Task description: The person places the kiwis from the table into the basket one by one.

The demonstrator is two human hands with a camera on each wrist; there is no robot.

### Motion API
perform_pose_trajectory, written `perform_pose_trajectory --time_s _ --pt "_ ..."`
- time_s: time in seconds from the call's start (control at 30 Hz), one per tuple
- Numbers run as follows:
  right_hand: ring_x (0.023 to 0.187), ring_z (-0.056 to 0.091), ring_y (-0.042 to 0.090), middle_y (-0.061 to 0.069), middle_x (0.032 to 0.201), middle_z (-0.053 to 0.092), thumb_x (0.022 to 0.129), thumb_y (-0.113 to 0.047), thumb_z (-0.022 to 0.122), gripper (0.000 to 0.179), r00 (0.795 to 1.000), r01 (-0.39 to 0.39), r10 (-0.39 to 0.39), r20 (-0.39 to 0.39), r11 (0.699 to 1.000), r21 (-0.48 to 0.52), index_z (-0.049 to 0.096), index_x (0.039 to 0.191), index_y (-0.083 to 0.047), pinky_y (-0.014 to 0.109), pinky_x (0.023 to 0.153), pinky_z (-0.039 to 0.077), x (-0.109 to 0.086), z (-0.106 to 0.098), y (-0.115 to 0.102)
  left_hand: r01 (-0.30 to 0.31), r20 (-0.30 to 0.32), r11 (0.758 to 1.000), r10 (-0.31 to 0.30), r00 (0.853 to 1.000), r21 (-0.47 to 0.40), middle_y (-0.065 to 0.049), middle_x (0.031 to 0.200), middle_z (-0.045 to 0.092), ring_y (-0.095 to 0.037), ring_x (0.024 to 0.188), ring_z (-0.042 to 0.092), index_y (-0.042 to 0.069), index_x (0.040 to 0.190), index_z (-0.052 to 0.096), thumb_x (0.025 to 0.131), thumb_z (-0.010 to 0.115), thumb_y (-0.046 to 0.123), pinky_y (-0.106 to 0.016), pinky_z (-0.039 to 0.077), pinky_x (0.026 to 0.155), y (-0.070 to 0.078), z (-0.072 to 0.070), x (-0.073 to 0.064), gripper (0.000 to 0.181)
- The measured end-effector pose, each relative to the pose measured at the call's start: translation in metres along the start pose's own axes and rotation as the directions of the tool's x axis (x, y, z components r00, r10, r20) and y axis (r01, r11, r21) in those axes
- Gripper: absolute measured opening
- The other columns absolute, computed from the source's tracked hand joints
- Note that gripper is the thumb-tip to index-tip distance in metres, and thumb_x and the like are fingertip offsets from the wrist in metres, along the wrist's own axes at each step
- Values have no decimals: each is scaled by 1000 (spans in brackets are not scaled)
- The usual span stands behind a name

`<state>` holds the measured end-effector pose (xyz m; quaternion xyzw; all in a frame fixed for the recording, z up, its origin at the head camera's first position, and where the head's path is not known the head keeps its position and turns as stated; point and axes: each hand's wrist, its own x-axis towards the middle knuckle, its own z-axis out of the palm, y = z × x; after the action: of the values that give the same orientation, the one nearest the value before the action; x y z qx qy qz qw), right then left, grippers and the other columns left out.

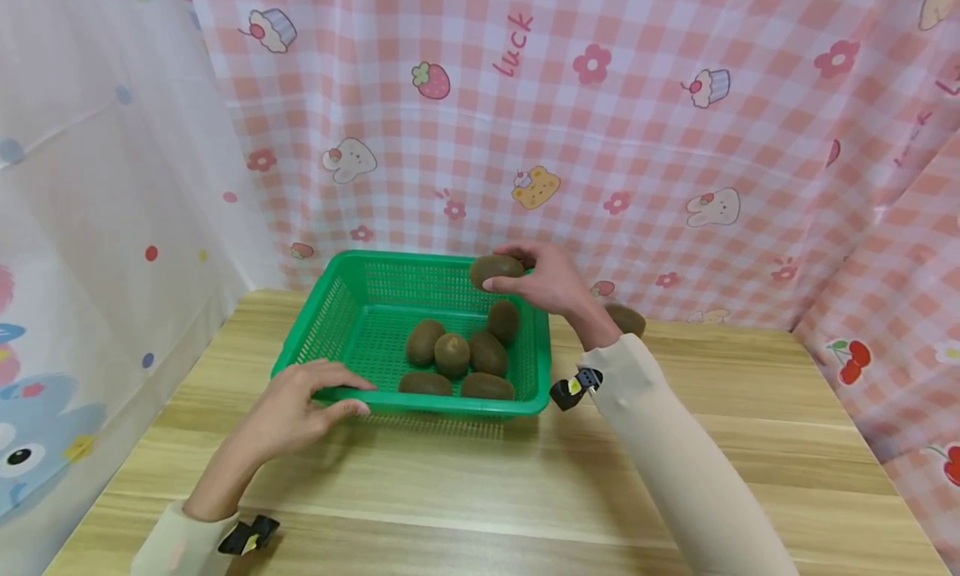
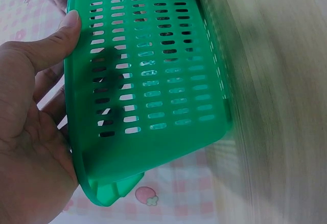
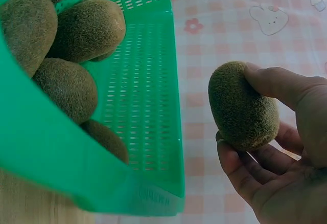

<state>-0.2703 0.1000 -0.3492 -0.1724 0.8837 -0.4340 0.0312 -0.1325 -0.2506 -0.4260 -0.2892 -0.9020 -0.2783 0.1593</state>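
A green plastic basket (image 1: 450, 403) with slotted walls stands on the table, several brown fuzzy kiwis (image 1: 452, 355) lying toward its right and near side. My left hand (image 1: 311, 405) grips the near rim at the left corner; in the left wrist view its thumb (image 2: 56, 42) lies against the outer wall, the other fingers partly hidden behind the rim. Above the basket's far right corner, my right hand (image 1: 551, 280) holds one kiwi (image 3: 242, 106) between thumb and fingertips, above rim height.
Another kiwi (image 1: 626, 318) lies on the wooden table (image 1: 720, 443) right of the basket, partly hidden by my right forearm. A pink checked cloth (image 1: 645, 142) hangs just behind the basket, and a white patterned cloth (image 1: 97, 184) hangs at the left.
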Motion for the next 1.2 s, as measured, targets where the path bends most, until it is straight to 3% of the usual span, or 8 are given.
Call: perform_pose_trajectory --time_s 0.4,0.77,1.2 --pt "106 65 22 3 121 71 87 -34 83 50 1000 7 -7 -9 1000 -10 69 132 -16 38 90 54 20 12 -8 19 16 1000 -19 1000 6 18 94 74 -4 89 66 31 102 80 77 89 23 -32 54 78 -2 0 -2 27" --pt "118 60 26 8 131 66 88 -32 83 52 1000 -22 23 20 999 -37 67 133 -12 43 101 52 32 23 -7 26 16 1000 -26 1000 7 18 94 74 -4 88 65 32 102 80 78 89 23 -32 54 77 -3 0 -2 27" --pt "121 64 30 16 131 68 95 -25 75 43 999 -41 42 21 998 -46 67 132 -5 44 102 53 35 27 -3 40 28 999 -39 999 -6 19 95 74 -3 89 65 32 102 80 79 88 24 -32 54 78 -2 1 -1 26"
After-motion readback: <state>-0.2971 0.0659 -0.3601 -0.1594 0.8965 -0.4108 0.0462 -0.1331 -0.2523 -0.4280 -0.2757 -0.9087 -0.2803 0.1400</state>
